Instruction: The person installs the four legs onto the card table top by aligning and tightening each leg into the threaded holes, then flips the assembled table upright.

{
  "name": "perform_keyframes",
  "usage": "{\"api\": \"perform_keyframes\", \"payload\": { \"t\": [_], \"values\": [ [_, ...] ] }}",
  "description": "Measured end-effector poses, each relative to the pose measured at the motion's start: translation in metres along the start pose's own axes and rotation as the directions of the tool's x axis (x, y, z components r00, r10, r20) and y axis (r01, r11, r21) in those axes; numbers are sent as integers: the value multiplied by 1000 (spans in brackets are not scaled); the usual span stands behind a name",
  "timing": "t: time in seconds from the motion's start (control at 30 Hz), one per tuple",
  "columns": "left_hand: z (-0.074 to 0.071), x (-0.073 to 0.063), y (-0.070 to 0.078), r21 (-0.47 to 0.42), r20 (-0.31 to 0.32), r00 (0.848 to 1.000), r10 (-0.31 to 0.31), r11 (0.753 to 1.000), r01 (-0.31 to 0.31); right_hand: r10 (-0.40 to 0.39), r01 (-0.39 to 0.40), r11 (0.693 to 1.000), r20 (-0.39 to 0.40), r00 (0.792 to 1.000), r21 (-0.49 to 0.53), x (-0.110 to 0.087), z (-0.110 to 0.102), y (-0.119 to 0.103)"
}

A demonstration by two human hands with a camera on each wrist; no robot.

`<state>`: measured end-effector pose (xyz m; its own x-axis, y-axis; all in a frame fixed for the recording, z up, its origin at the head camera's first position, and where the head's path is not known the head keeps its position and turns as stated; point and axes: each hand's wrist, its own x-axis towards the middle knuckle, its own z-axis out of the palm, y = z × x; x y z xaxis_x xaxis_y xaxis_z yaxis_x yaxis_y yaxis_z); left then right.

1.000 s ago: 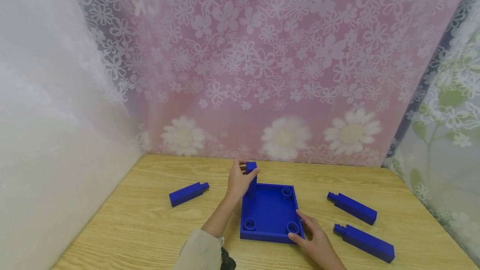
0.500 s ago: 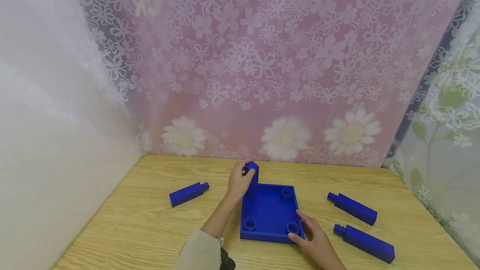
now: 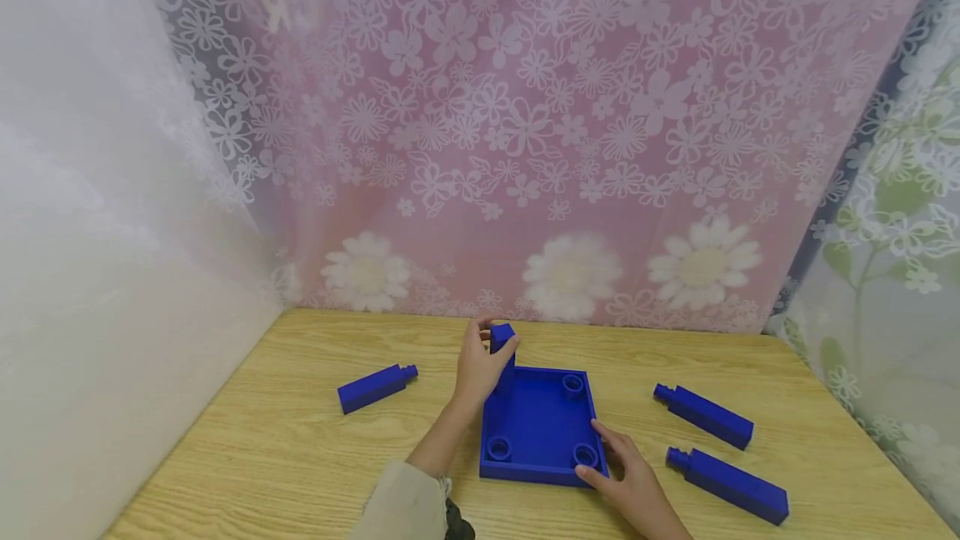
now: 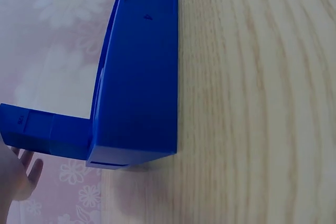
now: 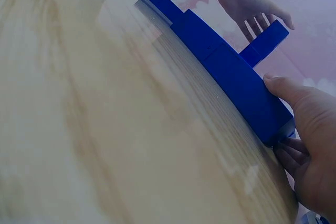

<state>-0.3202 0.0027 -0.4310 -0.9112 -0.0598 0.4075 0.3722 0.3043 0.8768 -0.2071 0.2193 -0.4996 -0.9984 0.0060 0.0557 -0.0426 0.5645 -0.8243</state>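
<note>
A blue square tray-like base with raised edges lies on the table, round sockets showing in three of its corners. At its far left corner a blue square leg stands upright, its lower end hidden in that corner. My left hand holds the leg near its top between thumb and fingers. In the left wrist view the same leg juts from the base. My right hand grips the near right corner of the base, thumb on the edge, as the right wrist view also shows.
One loose blue leg with a threaded-looking end lies on the left of the wooden table. Two more, a farther leg and a nearer leg, lie on the right. A floral curtain hangs behind.
The upright leg has turned about its own axis under my left fingers, which have shifted their hold on it. The base and my right hand stay where they were.
</note>
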Motion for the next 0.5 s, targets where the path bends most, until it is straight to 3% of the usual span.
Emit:
{"api": "perform_keyframes", "payload": {
  "t": [0.17,0.5],
  "values": [
    [5,-1,0,85,-132,991,17,996,-6,3,-3,1000,-1,1000,-8,0,0,-1],
    [7,-3,0,92,-136,990,28,996,-16,2,-2,1000,8,1000,-3,-2,-2,-4]
  ]
}}
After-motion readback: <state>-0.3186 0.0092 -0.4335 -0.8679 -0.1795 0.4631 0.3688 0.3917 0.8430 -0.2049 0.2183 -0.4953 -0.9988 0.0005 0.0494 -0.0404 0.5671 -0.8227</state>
